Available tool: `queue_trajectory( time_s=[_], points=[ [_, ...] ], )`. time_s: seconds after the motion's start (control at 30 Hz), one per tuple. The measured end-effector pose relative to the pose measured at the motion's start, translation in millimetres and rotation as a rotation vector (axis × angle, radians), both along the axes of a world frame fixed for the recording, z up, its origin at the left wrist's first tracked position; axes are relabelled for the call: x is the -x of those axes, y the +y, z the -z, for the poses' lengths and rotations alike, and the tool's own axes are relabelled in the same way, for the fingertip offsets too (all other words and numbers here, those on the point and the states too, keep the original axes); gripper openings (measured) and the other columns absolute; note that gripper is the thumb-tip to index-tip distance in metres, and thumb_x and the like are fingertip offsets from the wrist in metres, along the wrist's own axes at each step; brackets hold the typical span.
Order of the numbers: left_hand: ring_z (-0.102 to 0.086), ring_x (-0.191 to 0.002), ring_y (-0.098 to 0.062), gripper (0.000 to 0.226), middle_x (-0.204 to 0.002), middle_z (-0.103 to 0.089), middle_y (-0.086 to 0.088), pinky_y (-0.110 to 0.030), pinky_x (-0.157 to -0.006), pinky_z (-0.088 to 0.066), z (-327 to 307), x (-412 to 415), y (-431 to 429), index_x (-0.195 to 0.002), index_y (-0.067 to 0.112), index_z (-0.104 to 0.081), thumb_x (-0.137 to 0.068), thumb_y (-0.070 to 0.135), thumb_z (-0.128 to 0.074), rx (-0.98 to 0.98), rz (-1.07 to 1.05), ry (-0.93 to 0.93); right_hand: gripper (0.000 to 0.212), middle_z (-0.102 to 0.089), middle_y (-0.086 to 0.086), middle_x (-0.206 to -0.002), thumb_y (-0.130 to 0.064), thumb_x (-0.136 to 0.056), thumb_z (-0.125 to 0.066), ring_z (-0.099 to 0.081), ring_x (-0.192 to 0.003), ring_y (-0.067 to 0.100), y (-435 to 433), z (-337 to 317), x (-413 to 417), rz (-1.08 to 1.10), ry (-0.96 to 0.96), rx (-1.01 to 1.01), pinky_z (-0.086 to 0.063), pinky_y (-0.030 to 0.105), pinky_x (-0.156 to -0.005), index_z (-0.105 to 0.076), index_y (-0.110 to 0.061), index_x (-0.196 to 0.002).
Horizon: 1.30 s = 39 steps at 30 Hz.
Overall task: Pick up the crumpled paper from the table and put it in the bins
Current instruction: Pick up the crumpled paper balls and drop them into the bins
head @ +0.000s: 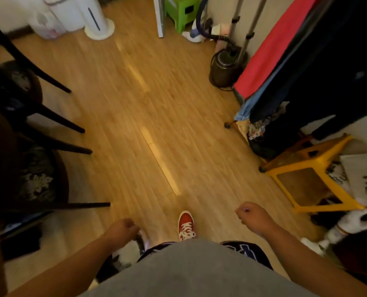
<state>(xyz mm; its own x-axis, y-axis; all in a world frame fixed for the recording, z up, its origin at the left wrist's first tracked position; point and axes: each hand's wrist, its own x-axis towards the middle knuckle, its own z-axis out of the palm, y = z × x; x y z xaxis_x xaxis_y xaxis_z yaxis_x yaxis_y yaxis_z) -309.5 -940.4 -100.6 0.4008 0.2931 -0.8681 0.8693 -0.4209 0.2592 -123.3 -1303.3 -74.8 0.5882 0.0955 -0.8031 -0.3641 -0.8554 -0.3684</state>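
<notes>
No crumpled paper shows anywhere in the head view. My left hand (122, 229) hangs low at the bottom left with its fingers curled into a loose fist, and nothing shows in it. My right hand (253, 217) is held out at the lower right, also curled shut, with no paper visible in it. A white bin lined with a plastic bag (47, 22) stands blurred at the far top left against the wall. The table top is out of view.
Wooden floor (148, 116) runs ahead. Dark chairs (34, 116) line the left side. A white cylindrical appliance (95, 18), a green stool (181, 11), a garment steamer (225, 65), hanging clothes (307, 67) and a yellow stool (307, 170) stand at the back and right. My red shoe (186, 225) steps forward.
</notes>
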Motion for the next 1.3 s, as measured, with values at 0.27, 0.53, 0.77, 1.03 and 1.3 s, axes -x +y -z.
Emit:
queue_trajectory(
  time_s=[0.27, 0.53, 0.77, 1.03, 1.3],
  points=[
    [-0.068, -0.082, -0.019, 0.022, -0.088, -0.070, -0.004, -0.033, -0.069, -0.052, -10.1, -160.7, -4.1, -0.087, 0.021, -0.065, -0.091, 0.041, -0.057, 0.094, -0.112, -0.169, 0.020, -0.054, 0.019, -0.075, -0.015, -0.094, -0.057, -0.048, -0.056, 0.023, -7.5, 9.9, -122.6, 0.129, 0.086, 0.086, -0.034, 0.024, -0.047, -0.054, -0.001, -0.080],
    [-0.067, -0.082, -0.017, 0.022, -0.090, -0.070, -0.003, -0.035, -0.069, -0.053, -24.4, -302.8, 18.8, -0.086, 0.021, -0.063, -0.092, 0.041, -0.057, 0.067, -0.235, -0.239, 0.030, -0.044, 0.016, -0.067, -0.009, -0.092, -0.055, -0.044, -0.056, 0.024, 9.1, 45.7, -275.6, -0.036, 0.123, 0.192, -0.028, 0.030, -0.053, -0.042, -0.010, -0.065],
    [-0.067, -0.083, -0.019, 0.022, -0.089, -0.071, -0.005, -0.037, -0.074, -0.054, -29.5, -321.6, 54.7, -0.091, 0.017, -0.064, -0.093, 0.038, -0.057, 0.013, -0.443, -0.151, 0.022, -0.052, 0.010, -0.062, -0.016, -0.082, -0.054, -0.051, -0.061, 0.024, 116.4, 49.9, -415.7, -0.303, 0.056, 0.147, -0.038, 0.035, -0.061, -0.047, -0.015, -0.062],
    [-0.068, -0.083, -0.027, 0.029, -0.093, -0.072, -0.015, -0.030, -0.069, -0.050, -10.5, -298.9, 115.0, -0.096, 0.005, -0.065, -0.094, 0.032, -0.058, 0.014, -0.700, -0.023, 0.019, -0.060, 0.011, -0.071, -0.021, -0.088, -0.054, -0.058, -0.068, 0.027, 322.1, 50.5, -497.1, -0.653, -0.012, 0.025, -0.038, 0.032, -0.060, -0.063, -0.008, -0.077],
    [-0.062, -0.073, -0.020, 0.028, -0.087, -0.069, -0.009, -0.026, -0.064, -0.045, -3.1, -315.0, 236.1, -0.092, 0.007, -0.066, -0.094, 0.034, -0.057, -0.005, -0.750, -0.018, 0.018, -0.071, 0.006, -0.080, -0.027, -0.090, -0.057, -0.065, -0.068, 0.017, 489.3, 21.4, -526.4, -0.717, -0.044, -0.035, -0.046, 0.027, -0.057, -0.065, -0.018, -0.076]
  ],
)
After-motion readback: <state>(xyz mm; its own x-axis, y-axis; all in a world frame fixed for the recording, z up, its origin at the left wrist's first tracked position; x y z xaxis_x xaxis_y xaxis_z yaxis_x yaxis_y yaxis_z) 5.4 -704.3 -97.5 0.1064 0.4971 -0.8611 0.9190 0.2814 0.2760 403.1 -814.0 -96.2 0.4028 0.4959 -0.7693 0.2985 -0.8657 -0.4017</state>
